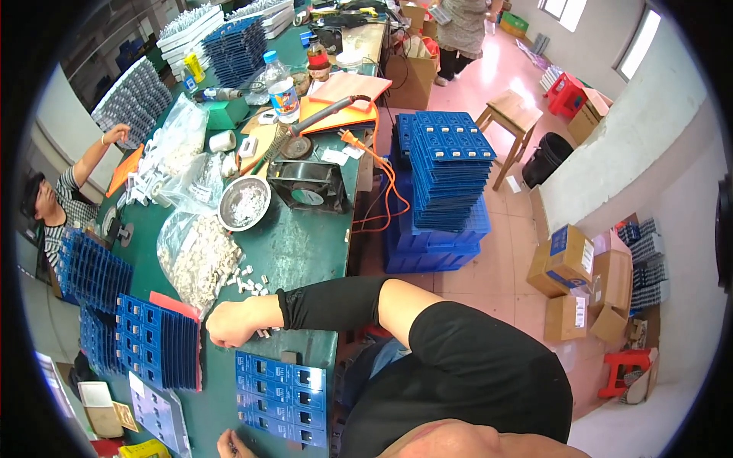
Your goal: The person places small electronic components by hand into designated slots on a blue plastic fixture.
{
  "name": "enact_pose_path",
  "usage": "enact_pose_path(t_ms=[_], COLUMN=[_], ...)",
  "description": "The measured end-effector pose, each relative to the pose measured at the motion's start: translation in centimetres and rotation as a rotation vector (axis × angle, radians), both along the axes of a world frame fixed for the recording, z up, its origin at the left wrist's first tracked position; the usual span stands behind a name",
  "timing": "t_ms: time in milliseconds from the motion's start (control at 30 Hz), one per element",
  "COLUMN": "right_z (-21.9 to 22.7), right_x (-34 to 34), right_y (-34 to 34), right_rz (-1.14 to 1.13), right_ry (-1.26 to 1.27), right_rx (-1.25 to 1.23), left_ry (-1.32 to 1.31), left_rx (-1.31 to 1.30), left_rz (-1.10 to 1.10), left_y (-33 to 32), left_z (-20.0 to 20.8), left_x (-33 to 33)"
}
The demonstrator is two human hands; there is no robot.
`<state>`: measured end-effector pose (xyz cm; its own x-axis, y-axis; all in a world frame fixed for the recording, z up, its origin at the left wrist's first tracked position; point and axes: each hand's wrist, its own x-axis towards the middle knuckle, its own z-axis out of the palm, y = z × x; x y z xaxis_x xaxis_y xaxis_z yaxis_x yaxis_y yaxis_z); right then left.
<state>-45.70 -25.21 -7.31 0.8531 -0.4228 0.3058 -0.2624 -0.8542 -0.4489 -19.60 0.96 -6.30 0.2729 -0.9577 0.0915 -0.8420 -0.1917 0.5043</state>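
Observation:
My right arm, in a black sleeve, reaches across the green table from the right. My right hand (233, 321) is closed beside a scatter of small white parts (250, 282); whatever its fingers hold is hidden. Just below lies a blue circuit board panel (281, 398) with rows of small cut-outs and light connectors along it. At the bottom edge, partly cut off, my left hand (234, 445) has curled fingers near the panel's lower left corner. What they hold cannot be made out. A clear bag of cream-coloured small parts (200, 256) rests above my right hand.
Stacked blue panels (156, 343) stand left of my right hand. Beyond are a metal bowl (244, 204), a black fan (308, 185), a soldering iron (324, 114) and a bottle (281, 88). More panels (450, 172) top blue crates right of the table. Another person (65, 202) sits opposite.

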Motion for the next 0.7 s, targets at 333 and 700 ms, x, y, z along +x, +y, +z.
enact_pose_path(t_ms=[333,700], right_z=[-0.5,1.6], right_x=[0.6,-0.4], right_y=[-0.4,0.6], right_rz=[-0.037,0.004], right_ry=[-0.33,-0.334], right_rx=[0.071,0.233], left_ry=[0.253,0.421], left_rx=[-0.022,-0.493], left_rz=[0.14,0.35], left_y=[0.1,-1.4], left_z=[-3.4,0.2], left_x=[2.6,-2.5])
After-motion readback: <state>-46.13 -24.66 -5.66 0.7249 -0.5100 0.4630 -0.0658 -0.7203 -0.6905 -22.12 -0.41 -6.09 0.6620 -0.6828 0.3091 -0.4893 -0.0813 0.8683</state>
